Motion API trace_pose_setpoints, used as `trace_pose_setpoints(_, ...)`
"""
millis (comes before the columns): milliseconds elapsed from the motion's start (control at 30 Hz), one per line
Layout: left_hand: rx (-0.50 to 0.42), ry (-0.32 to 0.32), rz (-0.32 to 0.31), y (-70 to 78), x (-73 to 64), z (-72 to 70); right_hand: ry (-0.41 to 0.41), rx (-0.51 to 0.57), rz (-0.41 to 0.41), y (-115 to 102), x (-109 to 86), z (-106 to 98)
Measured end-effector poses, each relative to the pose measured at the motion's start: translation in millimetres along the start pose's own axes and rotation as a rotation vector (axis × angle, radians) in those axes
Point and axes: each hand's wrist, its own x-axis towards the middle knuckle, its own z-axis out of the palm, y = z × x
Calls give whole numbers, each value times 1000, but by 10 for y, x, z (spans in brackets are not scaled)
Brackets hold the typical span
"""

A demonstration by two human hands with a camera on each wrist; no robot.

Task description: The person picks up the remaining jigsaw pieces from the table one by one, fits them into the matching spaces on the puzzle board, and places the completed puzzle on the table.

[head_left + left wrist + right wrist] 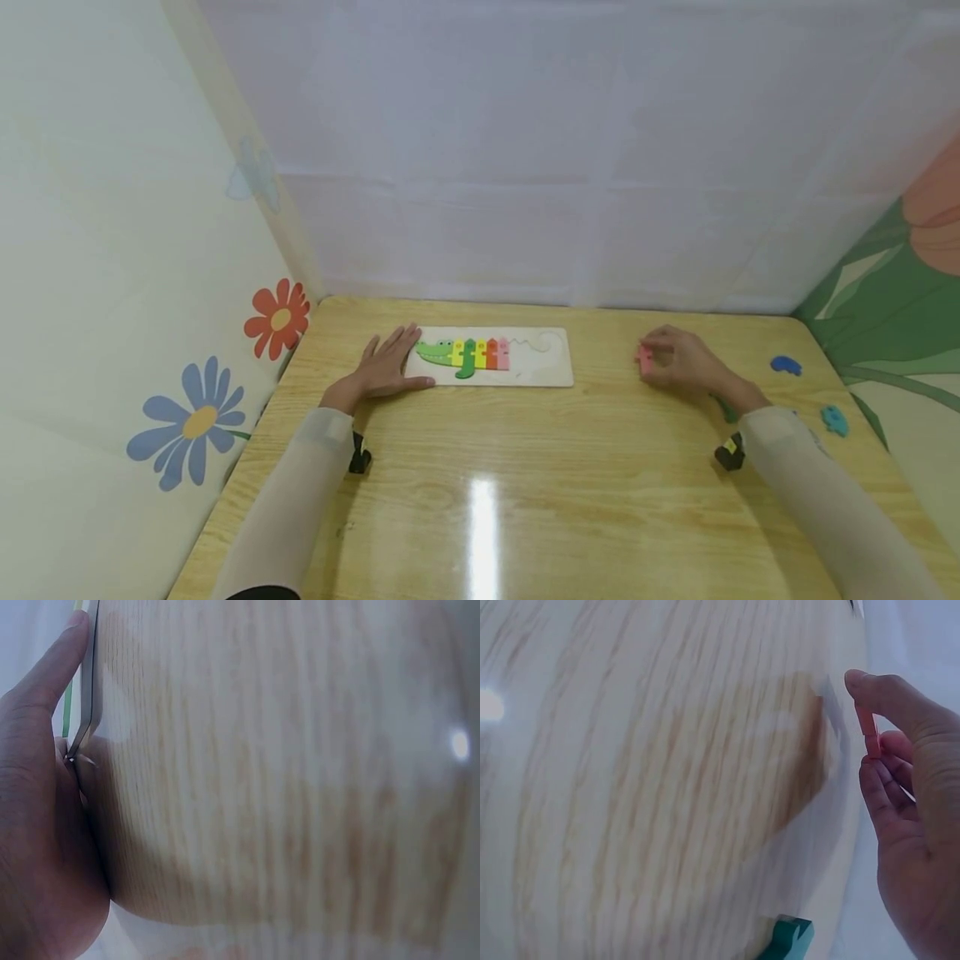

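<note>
A pale wooden puzzle board [543,372] lies near the far edge of the table, with a crocodile's green head [432,353] and several coloured body pieces set in its left part. The right part shows a bare, curling tail outline. My left hand [386,367] rests flat against the board's left end, fingers spread and thumb along the near edge; the thumb [56,671] shows beside the board in the left wrist view. Off to the board's right, my right hand [682,360] pinches a pink-red puzzle piece [644,359] between thumb and fingers. In the right wrist view that piece [868,731] stands edge-on.
Loose pieces lie on the right of the table: a blue one [786,364], a teal one [834,420] and a green one [726,408] partly behind my right wrist. A white cloth wall [480,233] stands behind the table [570,483], with flower-printed cloth on both sides.
</note>
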Motion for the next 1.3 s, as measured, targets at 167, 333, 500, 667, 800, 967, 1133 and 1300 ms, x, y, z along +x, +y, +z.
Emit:
trace_pose_setpoints(167, 4, 9, 8, -16, 7, 3, 7, 8, -22, -41, 30, -8)
trace_pose_setpoints(333, 10, 15, 7, -9, -7, 4, -17, -1, 3, -82, 58, -13)
trace_pose_setpoints(500, 21, 7, -1, 41, -34, -27, -15, 8, 2, -125, 88, -24)
trace_pose_setpoints(667, 9, 7, -1, 130, -77, -89, 3, -3, -39, -176, 120, -34)
trace_pose_setpoints(800, 22, 0, -9, 151, -87, -97, -4, -6, -54, -203, 137, -25)
trace_pose_setpoints(967, 32, -11, -20, 139, -81, -82, -22, -1, -44, -242, 158, -3)
trace_pose_setpoints(1133, 38, -16, -26, 149, -73, -92, -31, 9, -46, -296, 181, 25)
trace_pose_setpoints(1300, 24, -15, -22, 158, -81, -108, -16, 10, -93, -362, 210, 51)
